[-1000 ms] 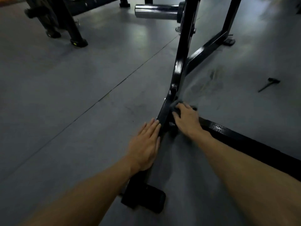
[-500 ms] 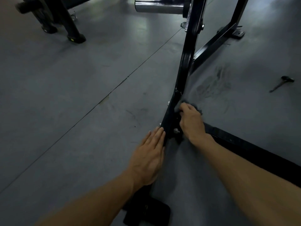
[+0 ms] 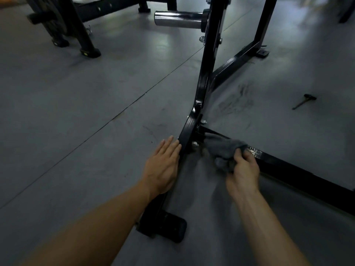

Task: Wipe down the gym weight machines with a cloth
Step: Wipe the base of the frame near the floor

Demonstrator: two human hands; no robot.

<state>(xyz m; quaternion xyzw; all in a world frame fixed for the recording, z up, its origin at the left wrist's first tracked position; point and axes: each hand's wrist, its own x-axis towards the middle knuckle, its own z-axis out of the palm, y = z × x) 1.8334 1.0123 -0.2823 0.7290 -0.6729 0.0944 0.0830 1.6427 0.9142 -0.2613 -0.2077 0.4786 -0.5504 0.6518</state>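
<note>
- The grey floor (image 3: 80,116) fills most of the view, with a thin seam running diagonally and dark scuff marks (image 3: 236,101) to the right of the upright.
- A black weight machine frame (image 3: 206,73) rises from the floor; its base bars meet at a bolted joint (image 3: 195,131), one bar ending in a rubber foot (image 3: 166,226) near the camera.
- A second black machine (image 3: 76,33) stands at the upper left.
- A chrome sleeve (image 3: 178,18) juts leftward from the upright.
- The left hand (image 3: 163,167) lies flat, fingers straight, against the near base bar.
- The right hand (image 3: 242,170) clutches a grey cloth (image 3: 223,148), which is bunched against the right-hand base bar just beside the joint (partly covering a label).
- A small dark tool (image 3: 304,101) lies on the floor at right.
</note>
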